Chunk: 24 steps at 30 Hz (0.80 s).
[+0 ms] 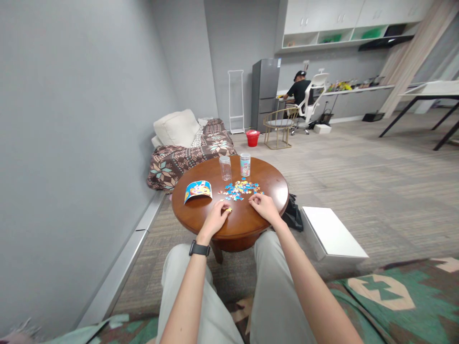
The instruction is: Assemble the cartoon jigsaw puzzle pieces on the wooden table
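A loose pile of colourful jigsaw puzzle pieces [241,189] lies on the round brown wooden table [193,217]. My left hand [215,217], with a black watch on its wrist, is closed at the near side of the pile, its fingertips on a small yellow puzzle piece [228,209]. To the right of the pile, my right hand [264,206] rests low with thumb and fingers pinched together; whatever is between them is too small to make out. A curled picture sheet [198,189] lies on the left. Behind the pieces stand a clear jar [225,168] and a labelled canister [245,165].
A white box [332,231] sits on the floor to the right, beside a black bag [293,215]. Past the table are a blanket-covered couch [190,160], a red bucket [253,138] and a gold-framed chair [278,125]. A person [300,91] sits at the far counter.
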Each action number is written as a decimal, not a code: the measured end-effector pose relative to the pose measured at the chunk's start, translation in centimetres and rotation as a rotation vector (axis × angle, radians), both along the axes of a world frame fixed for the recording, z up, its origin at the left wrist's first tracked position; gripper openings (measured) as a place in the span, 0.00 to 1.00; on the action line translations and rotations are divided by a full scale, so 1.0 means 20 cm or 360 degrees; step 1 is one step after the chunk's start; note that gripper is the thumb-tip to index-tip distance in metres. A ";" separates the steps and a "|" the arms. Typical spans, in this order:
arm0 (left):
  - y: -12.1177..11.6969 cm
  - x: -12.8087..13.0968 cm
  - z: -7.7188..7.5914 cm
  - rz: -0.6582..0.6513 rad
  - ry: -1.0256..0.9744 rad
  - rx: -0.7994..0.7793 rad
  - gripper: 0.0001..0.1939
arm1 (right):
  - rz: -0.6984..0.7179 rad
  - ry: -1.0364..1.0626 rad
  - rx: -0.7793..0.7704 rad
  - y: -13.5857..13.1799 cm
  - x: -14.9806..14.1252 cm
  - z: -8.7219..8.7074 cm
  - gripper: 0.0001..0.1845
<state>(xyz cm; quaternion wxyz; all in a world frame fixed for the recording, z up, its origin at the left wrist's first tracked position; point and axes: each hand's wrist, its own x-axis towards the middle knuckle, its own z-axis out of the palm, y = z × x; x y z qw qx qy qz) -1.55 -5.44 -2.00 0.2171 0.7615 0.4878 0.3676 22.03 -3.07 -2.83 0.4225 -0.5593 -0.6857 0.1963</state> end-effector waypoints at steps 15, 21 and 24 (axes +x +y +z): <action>0.00 -0.01 0.00 0.0088 -0.0036 -0.0028 0.07 | -0.0046 0.0201 -0.0044 0.00 0.00 -0.01 0.06; -0.01 0.00 0.01 0.0115 -0.0037 -0.0027 0.06 | -0.0063 0.0150 -0.0050 -0.01 0.00 0.00 0.08; -0.02 0.01 0.03 0.0097 -0.0020 -0.0062 0.05 | -0.0046 0.0146 -0.0035 0.00 0.00 -0.01 0.07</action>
